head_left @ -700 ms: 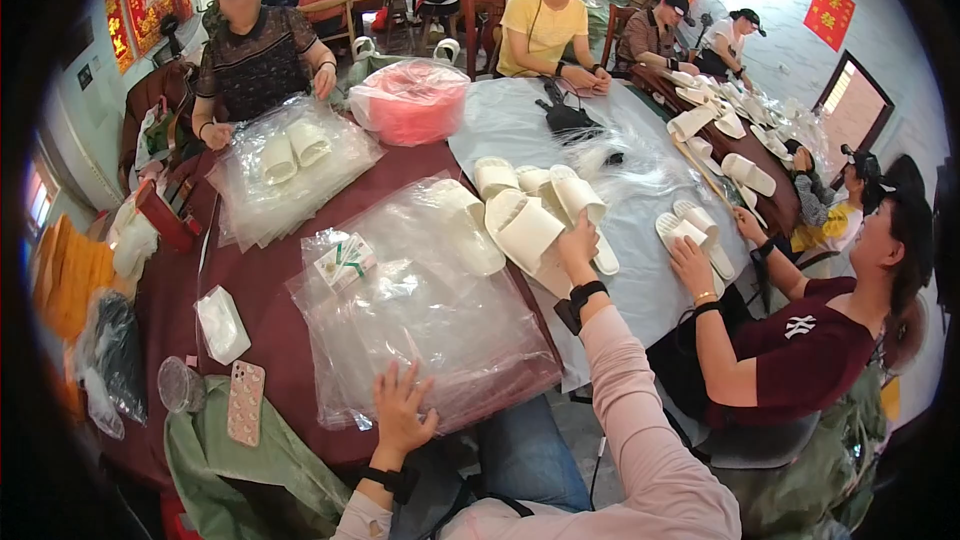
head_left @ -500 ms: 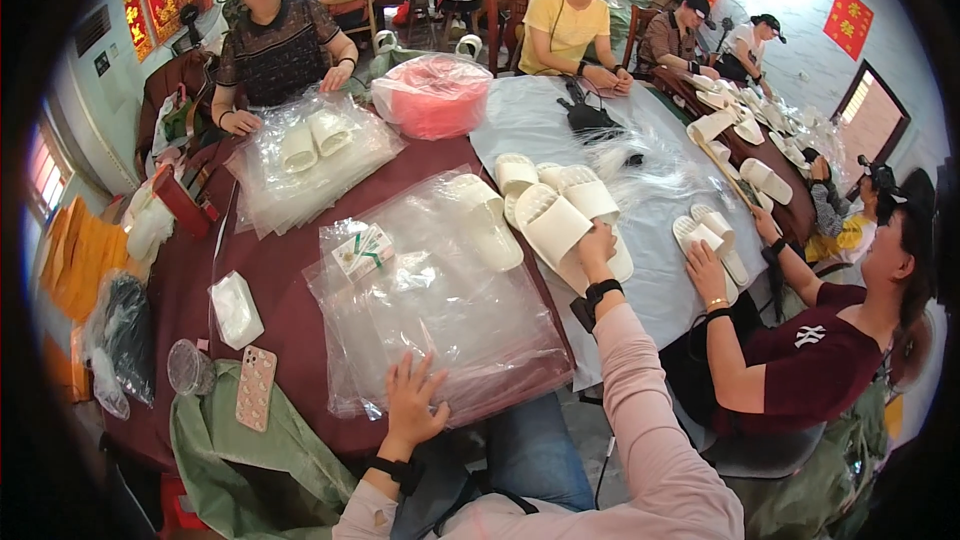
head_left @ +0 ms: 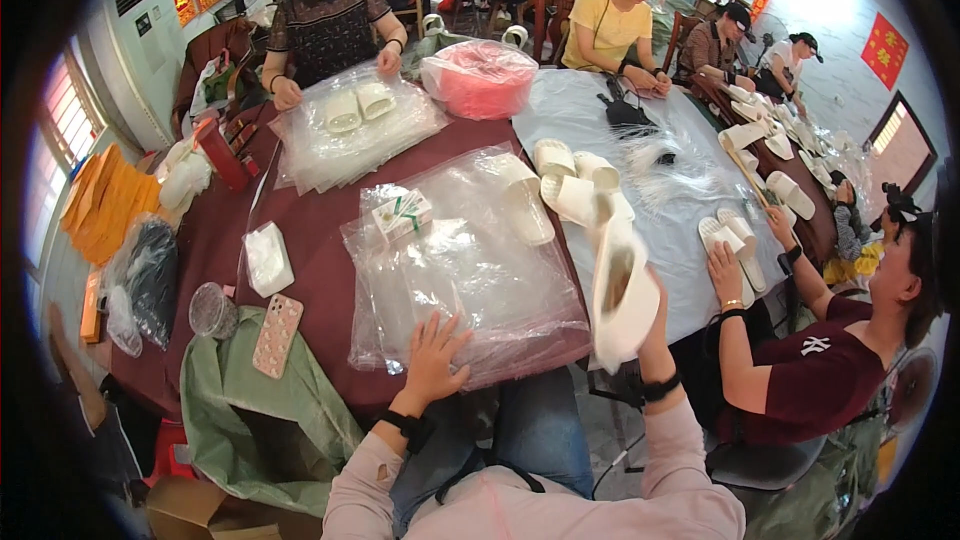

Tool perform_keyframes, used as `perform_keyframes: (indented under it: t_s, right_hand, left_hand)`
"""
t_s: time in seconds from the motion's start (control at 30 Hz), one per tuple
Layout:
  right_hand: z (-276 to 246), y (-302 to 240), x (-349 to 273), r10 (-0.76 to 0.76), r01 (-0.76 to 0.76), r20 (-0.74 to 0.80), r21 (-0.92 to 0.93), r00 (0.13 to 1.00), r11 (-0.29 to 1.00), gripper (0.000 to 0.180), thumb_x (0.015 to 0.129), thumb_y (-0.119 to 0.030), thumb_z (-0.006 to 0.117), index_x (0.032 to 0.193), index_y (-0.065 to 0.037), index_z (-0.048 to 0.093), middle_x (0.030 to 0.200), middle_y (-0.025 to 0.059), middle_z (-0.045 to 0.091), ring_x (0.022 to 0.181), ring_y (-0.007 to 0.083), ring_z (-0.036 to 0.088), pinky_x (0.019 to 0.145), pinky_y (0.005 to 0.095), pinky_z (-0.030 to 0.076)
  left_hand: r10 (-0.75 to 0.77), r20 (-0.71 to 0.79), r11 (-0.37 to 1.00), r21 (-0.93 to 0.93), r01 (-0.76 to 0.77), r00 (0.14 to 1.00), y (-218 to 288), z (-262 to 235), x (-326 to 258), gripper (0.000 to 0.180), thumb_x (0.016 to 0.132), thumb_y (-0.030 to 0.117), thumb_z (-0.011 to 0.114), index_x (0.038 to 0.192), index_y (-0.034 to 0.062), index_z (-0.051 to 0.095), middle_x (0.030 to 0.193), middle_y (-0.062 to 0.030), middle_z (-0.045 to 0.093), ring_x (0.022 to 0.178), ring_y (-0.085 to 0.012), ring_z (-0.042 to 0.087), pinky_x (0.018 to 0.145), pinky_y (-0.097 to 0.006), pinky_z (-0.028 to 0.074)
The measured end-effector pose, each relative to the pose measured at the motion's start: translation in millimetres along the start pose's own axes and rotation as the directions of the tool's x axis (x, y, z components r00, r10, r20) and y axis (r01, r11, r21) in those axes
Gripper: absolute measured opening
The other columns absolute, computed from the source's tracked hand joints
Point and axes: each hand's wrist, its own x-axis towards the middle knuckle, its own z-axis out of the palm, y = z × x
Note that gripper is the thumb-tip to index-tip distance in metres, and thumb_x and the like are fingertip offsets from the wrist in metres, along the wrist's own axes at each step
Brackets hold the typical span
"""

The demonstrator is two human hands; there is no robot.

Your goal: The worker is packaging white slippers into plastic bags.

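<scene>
Carefully now: right hand (head_left: 648, 325) clasped around a white slipper (head_left: 622, 292), raised just right of the stack of clear bags (head_left: 460, 270). Left hand (head_left: 435, 355) flat, fingers spread, on the stack's near edge. Best to pin the stack firmly, peeling one bag only.

Held a pair of white soft slippers (head_left: 622, 292) up in the right hand (head_left: 655, 325) at four o'clock; pressed the left hand (head_left: 433, 355) flat on the stacked clear plastic bags (head_left: 460, 260) at six o'clock.
</scene>
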Motion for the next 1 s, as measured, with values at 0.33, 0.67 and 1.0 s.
perform_keyframes:
  t_s: [0.33,0.67,1.0]
  right_hand:
    - [15.8,28.6,-121.7,0.213,-0.042,0.555,-0.304,0.804,0.952,0.033,0.079,-0.01,0.067,0.109,0.0,0.057,0.104,0.0085,0.06,0.097,0.0184,0.057,0.083,0.03,0.044]
    - [30.8,45.7,-138.0,0.001,0.119,0.179,-0.662,0.984,0.74,0.024,0.075,-0.011,0.064,0.093,0.0,0.053,0.086,0.0189,0.055,0.084,0.0376,0.049,0.071,0.0435,0.04]
    - [45.7,59.8,-130.4,-0.155,0.14,0.041,-0.688,0.987,0.712,0.025,0.076,-0.011,0.063,0.093,0.001,0.05,0.086,0.0171,0.052,0.083,0.0366,0.047,0.071,0.0436,0.039]
  left_hand:
    - [-0.09,0.154,0.996,-0.008,0.092,0.984,-8.4,8.5,17.2,0.053,0.081,0.033,0.059,0.127,0.0086,0.05,0.131,-0.0133,0.049,0.126,-0.0397,0.037,0.103,-0.053,0.026]
    - [-0.107,-0.234,0.993,0.023,0.115,0.966,36.4,7.8,12.2,0.036,0.087,0.013,0.051,0.122,0.012,0.057,0.128,-0.0098,0.054,0.119,-0.0387,0.046,0.099,-0.056,0.03]
    - [-0.177,-0.284,0.941,-0.329,0.077,0.942,49.4,2.8,3.0,0.04,0.087,0.008,0.054,0.127,0.0091,0.052,0.132,-0.0125,0.049,0.123,-0.042,0.04,0.101,-0.049,0.033]
